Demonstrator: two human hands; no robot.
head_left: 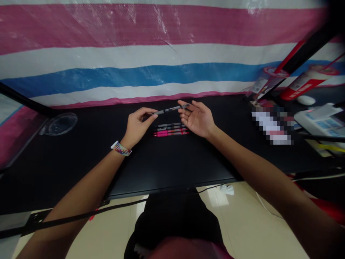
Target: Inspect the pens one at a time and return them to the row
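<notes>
On a clock face centred on the small row of pens, with twelve at the far side of the black tabletop (151, 162), the work looks midway: some pens lie together, and one is off the surface.

That one, a slim grey-gripped pen (171, 109), is raised at twelve o'clock of the row, tilted slightly up toward two. The left hand (137, 124), at nine o'clock, pinches its grip end between thumb and fingers. The right hand (198, 117), at two o'clock, is turned palm up, its fingers loosely spread and curled; the pen's far end meets them in this view, though whether they touch it I cannot tell.

What is done, as far as shown: a pink pen (168, 133) lies nearest the six o'clock edge, and dark pens (167, 126) lie close beside it, roughly parallel. Their exact number is hard to make out, since the right fingers cover one end of the row. What is left: the raised pen is not laid down with them. No other loose pen shows; a clear plastic lid (60, 124) sits at nine o'clock and a red-and-white canister (307, 82) between two and three.
</notes>
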